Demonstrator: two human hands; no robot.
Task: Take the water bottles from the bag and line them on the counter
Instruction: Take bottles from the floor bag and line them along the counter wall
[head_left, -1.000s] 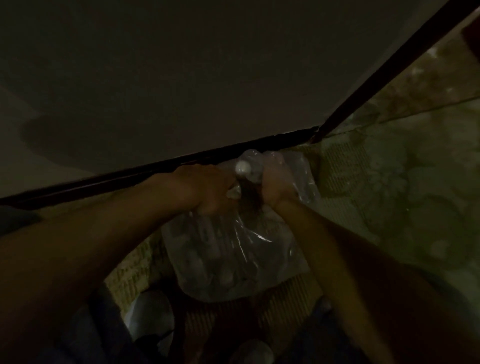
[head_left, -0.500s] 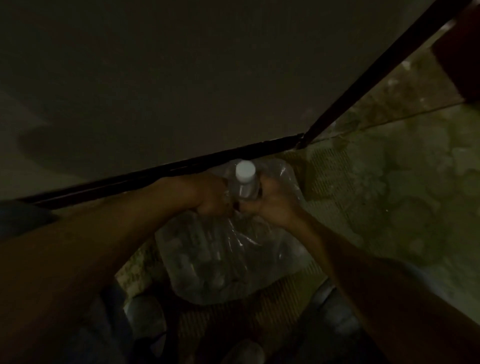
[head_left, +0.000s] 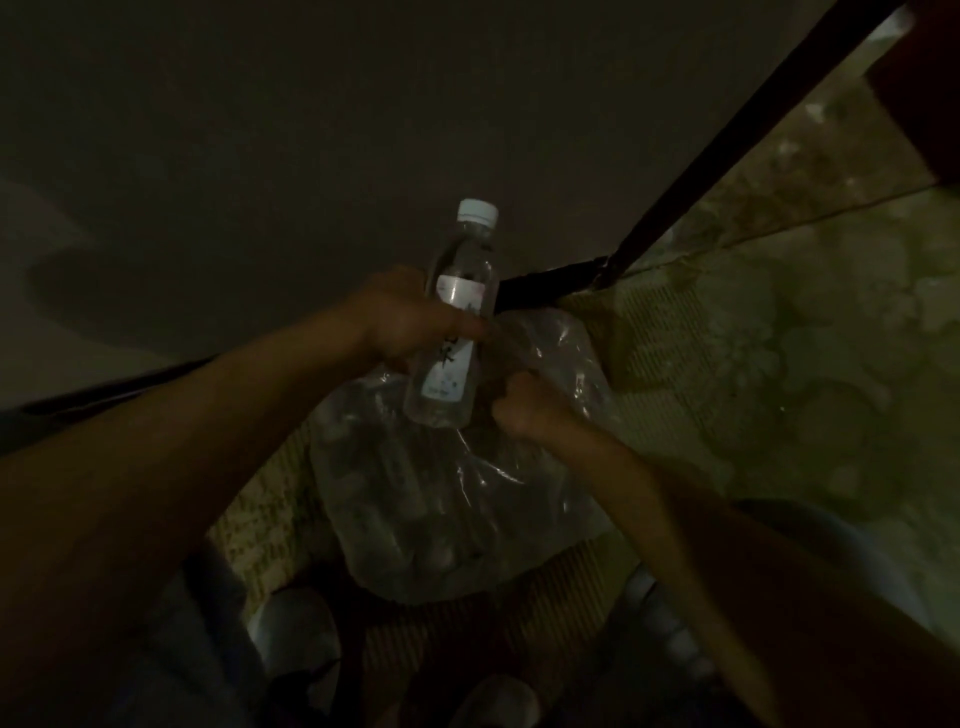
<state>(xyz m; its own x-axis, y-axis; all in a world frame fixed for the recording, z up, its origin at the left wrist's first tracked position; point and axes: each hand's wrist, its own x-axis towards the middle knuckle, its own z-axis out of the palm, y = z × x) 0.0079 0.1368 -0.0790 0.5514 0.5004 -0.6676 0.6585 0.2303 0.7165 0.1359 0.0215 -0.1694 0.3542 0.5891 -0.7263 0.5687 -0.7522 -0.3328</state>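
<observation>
Your left hand (head_left: 410, 317) has its grip wrapped round the water bottle (head_left: 451, 332), now clear of the bag (head_left: 441, 499) at frame centre, cap up. Your right hand (head_left: 519, 410) pinches the bag's plastic, holding the mouth steady. This looks like the extraction step done; next, carry the bottle to the grey counter (head_left: 260, 130) in the upper frame and stand it upright.

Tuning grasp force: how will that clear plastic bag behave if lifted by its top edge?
Probably floppy: the bag is thin, crinkled film, bunched in the right hand. Likely bottom-heavy and saggy, since dim bottle shapes seem to remain inside. The film looks glossy, so it may slip. The left hand holds the bottle just above it.
</observation>
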